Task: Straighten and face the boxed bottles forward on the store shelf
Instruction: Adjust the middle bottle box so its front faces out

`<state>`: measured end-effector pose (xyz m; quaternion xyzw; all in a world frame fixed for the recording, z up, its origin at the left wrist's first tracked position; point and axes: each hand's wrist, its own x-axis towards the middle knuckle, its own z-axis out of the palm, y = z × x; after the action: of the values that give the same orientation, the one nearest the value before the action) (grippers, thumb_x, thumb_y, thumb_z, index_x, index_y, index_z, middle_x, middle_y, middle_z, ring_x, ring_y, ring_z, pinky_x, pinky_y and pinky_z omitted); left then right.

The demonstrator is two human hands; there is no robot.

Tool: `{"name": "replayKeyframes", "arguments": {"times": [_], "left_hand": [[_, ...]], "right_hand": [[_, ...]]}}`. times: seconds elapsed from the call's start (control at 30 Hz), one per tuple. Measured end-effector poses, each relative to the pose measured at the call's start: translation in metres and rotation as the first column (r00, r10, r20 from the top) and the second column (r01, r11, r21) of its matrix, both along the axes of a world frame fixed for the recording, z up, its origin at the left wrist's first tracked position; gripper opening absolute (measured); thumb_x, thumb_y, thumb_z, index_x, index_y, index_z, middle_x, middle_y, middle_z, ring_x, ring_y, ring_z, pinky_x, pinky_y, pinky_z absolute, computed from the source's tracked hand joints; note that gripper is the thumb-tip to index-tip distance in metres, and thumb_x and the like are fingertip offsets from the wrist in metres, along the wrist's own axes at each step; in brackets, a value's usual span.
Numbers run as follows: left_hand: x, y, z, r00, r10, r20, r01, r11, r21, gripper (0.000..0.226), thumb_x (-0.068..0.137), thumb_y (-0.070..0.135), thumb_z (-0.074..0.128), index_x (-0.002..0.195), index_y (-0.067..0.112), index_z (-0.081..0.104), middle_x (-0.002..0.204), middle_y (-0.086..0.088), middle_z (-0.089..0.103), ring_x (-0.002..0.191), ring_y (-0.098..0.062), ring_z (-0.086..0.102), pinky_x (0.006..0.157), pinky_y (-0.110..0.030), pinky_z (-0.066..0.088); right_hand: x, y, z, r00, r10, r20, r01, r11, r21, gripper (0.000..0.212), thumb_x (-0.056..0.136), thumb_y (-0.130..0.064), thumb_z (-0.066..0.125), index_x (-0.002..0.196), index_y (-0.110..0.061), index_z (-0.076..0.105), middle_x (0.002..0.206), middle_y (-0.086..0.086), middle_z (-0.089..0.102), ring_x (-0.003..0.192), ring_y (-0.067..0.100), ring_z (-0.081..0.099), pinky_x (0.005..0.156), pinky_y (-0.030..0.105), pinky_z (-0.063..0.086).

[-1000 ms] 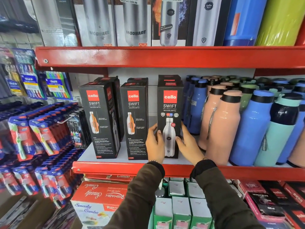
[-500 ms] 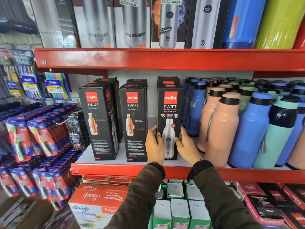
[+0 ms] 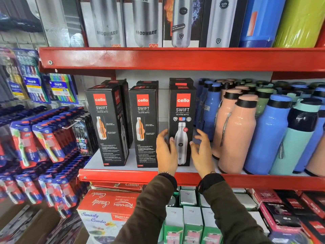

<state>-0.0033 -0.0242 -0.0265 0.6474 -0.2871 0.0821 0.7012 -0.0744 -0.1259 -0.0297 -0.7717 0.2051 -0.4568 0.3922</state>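
Observation:
Three black Cello Swift bottle boxes stand at the front of the red-edged shelf [image 3: 121,175]. The right box [image 3: 182,110] faces straight forward and shows a steel bottle. My left hand [image 3: 165,154] is at its lower left edge, fingers spread, thumb by the front face. My right hand [image 3: 202,154] hovers at its lower right, fingers apart and off the box. The middle box [image 3: 145,124] faces forward. The left box [image 3: 105,124] is turned slightly and shows its right side panel. More boxes stand behind each one.
Loose peach bottles [image 3: 237,134] and blue bottles [image 3: 269,138] crowd the shelf right of the boxes. Toothbrush packs [image 3: 44,143] hang at the left. Boxed steel bottles [image 3: 146,23] fill the shelf above. Red and green cartons [image 3: 109,206] sit below.
Both hands held the right box at its lower sides before. Now their fingers have spread and loosened from it, the right hand drawn a little away. The box stands in the same place.

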Motion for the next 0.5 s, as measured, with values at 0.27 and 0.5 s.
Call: {"name": "replayKeyframes", "arguments": {"times": [0.27,0.5], "left_hand": [[-0.008,0.037,0.015,0.987,0.038,0.158,-0.019,0.993,-0.117,0.034,0.104,0.016,0.047,0.138,0.016,0.049,0.133,0.002,0.056,0.124,-0.010,0.055,0.102,-0.031,0.051],[0.023,0.070,0.011,0.960,0.225,0.165,-0.201,0.968,-0.150,0.042,0.102,0.012,0.046,0.144,0.006,0.043,0.146,-0.010,0.045,0.140,-0.015,0.040,0.119,-0.027,0.030]], "right_hand": [[-0.004,0.044,0.010,0.982,-0.020,0.190,0.041,0.994,-0.106,0.029,0.096,-0.012,0.056,0.124,-0.022,0.054,0.106,0.002,0.056,0.089,0.005,0.055,0.076,0.012,0.044],[0.025,0.086,0.011,0.989,0.129,0.070,-0.123,0.989,-0.077,0.038,0.097,-0.014,0.056,0.134,-0.019,0.049,0.122,0.001,0.054,0.091,-0.001,0.056,0.078,0.002,0.042]]}}
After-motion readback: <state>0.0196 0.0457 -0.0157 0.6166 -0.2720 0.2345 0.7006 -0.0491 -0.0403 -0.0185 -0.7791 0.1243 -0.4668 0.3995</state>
